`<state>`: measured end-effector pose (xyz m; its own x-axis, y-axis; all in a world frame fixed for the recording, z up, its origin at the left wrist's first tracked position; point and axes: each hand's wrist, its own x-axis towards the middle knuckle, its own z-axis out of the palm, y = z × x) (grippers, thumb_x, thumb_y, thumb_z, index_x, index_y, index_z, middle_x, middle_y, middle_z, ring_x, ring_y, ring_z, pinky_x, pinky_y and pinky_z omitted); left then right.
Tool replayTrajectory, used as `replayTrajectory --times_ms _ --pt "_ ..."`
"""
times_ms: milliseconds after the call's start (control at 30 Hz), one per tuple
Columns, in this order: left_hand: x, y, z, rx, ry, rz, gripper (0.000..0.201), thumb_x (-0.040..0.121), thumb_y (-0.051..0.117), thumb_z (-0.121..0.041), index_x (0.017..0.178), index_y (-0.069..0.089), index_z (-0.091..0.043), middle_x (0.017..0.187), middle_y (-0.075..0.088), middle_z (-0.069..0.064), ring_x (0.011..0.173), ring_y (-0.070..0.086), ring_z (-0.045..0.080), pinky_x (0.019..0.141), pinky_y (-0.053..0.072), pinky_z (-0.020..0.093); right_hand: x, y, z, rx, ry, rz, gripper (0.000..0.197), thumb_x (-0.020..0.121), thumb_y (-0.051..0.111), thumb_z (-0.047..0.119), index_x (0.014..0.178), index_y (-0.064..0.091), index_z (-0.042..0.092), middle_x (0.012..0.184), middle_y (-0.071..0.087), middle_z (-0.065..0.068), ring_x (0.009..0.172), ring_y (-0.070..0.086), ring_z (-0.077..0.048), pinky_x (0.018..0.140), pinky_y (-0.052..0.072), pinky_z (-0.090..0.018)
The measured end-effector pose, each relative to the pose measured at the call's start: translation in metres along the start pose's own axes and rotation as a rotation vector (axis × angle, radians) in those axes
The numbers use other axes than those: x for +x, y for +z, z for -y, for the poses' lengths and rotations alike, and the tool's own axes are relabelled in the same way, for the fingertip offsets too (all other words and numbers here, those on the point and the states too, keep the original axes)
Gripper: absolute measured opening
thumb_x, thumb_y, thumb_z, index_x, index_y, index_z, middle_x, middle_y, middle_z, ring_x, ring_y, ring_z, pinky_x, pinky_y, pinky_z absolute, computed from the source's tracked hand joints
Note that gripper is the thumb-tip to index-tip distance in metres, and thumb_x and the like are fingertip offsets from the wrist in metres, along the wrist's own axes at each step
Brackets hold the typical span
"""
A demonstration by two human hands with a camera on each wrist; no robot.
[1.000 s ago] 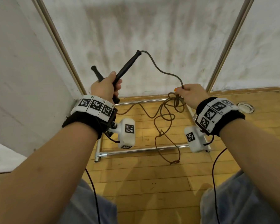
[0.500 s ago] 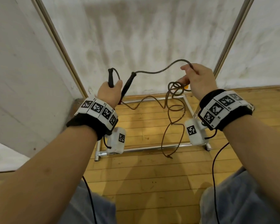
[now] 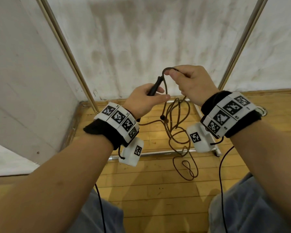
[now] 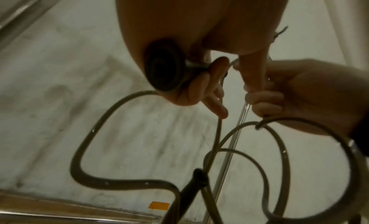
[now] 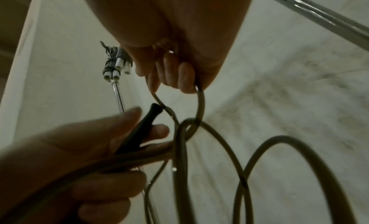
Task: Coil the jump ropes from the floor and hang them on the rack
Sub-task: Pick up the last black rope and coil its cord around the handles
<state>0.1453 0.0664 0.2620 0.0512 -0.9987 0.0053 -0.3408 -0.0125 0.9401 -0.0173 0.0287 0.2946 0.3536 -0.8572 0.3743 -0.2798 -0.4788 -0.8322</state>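
Coiling in mid-air now: the left hand wraps a black handle, thumb out straight, while the right hand pinches the jump rope just past it, its fingers curled round gathered turns. Loose loops dangle between the wrists and the lowest loop lies on the wooden floor. I'd say the trick is equal turns, each laid flat into the right palm, so the twisted low loop doesn't knot. Room looks fair: the rack uprights stand left and right, its base rail is on the floor just beyond the hands, the wall is far behind. Lifting high should clear that rail.
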Motion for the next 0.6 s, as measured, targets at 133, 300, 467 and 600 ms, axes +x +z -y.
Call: replayTrajectory --times_ms 133,300,467,600 --pt "0.002 0.0 0.006 0.019 -0.012 -0.006 0.013 0.081 0.072 -0.031 0.09 0.063 -0.027 0.085 0.068 -0.001 0.042 0.048 -0.003 0.048 0.038 0.016 -0.002 -0.002 0.006 0.09 0.037 0.042 0.02 0.095 0.05 0.022 0.091 0.069 0.025 0.048 0.04 0.016 0.044 0.033 -0.003 0.045 0.029 -0.014" --pt "0.003 0.004 0.013 0.038 -0.002 0.043 0.024 0.075 0.078 -0.031 0.091 0.06 -0.026 0.077 0.063 -0.012 0.05 0.055 -0.007 0.045 0.038 0.008 -0.005 -0.004 0.009 0.306 0.073 0.173 0.022 0.099 0.044 0.019 0.101 0.066 0.021 0.063 0.057 0.004 0.044 0.031 -0.012 0.043 0.025 -0.02" --pt "0.005 0.011 0.025 0.065 -0.073 0.076 0.008 0.085 0.068 -0.031 0.082 0.066 -0.024 0.076 0.072 -0.002 0.048 0.054 -0.001 0.048 0.041 0.016 -0.002 -0.005 0.008 0.584 0.138 0.192 0.024 0.098 0.043 0.025 0.098 0.067 0.02 0.065 0.054 0.001 0.05 0.029 -0.011 0.053 0.024 -0.026" --pt "0.009 0.0 0.038 0.169 -0.069 -0.083 0.022 0.091 0.056 -0.043 0.082 0.064 -0.025 0.079 0.072 -0.003 0.062 0.062 0.01 0.062 0.049 0.026 0.002 -0.008 -0.003 0.407 0.189 -0.08 0.023 0.098 0.045 0.023 0.091 0.066 0.018 0.056 0.046 0.008 0.046 0.031 -0.008 0.047 0.024 -0.022"
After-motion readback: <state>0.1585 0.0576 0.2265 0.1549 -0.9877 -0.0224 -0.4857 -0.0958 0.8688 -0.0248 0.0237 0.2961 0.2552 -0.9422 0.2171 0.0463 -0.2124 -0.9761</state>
